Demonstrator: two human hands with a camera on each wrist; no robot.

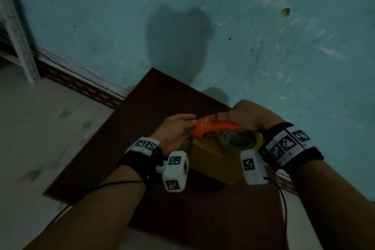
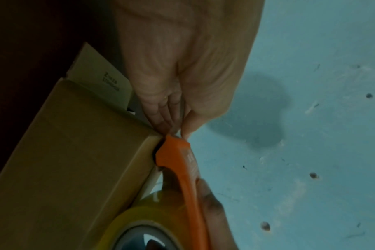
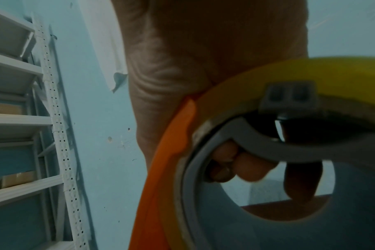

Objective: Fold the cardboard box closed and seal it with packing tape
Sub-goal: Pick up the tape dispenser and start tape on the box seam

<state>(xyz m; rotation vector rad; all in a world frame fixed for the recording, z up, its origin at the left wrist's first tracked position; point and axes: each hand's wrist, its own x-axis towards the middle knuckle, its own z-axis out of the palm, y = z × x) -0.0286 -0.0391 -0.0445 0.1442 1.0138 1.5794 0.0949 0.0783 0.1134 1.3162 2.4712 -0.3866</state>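
The box is plain brown cardboard, small and rectangular, standing on a dark brown table set against a scuffed teal wall. In the left wrist view its top panel lies flat and closed, with a pale strip running along the far edge, and one lighter flap bearing small printed text stands up at the end nearest the left hand. The dispenser is orange with a grey inner hub and carries a yellowish roll of tape; it sits on top of the box at the far edge, nose pointing left. The right hand grasps the dispenser: the right wrist view shows fingers curled through the hub and the thumb lying along the orange arm. The left hand meets the dispenser's nose at the box corner, fingers extended and held together with the thumb beside them; whether they pinch a tape end cannot be told. A white metal shelf stands to the left against the wall.
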